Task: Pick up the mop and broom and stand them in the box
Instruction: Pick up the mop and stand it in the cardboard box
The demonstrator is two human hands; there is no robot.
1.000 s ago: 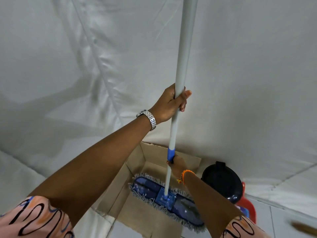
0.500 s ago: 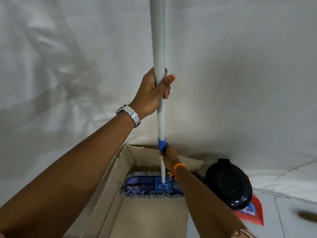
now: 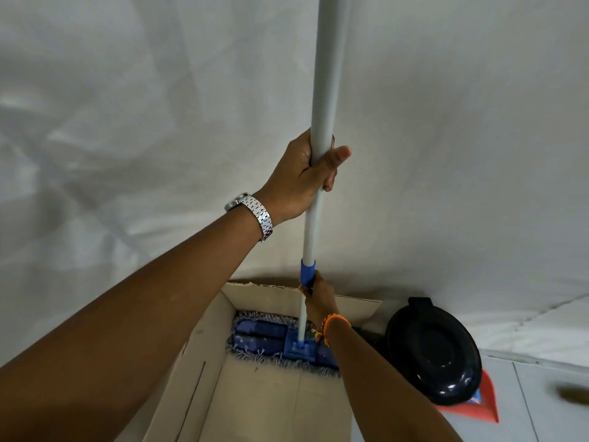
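Both hands, left (image 3: 301, 177) and right (image 3: 320, 299), fingers closed around the mop pole (image 3: 325, 90); released, the upright mop may topple from the cardboard box (image 3: 210, 339).

Both hands grip mop (image 3: 325, 90) upright, head in box (image 3: 255, 397).

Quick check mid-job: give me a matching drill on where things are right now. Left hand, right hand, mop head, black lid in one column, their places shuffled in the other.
1. left hand
2. right hand
3. mop head
4. black lid

A. on the floor of the box, by its far wall
B. outside the box, to its right
C. high on the grey pole
D. just below the blue collar

Pairs: 1-C, 2-D, 3-A, 4-B
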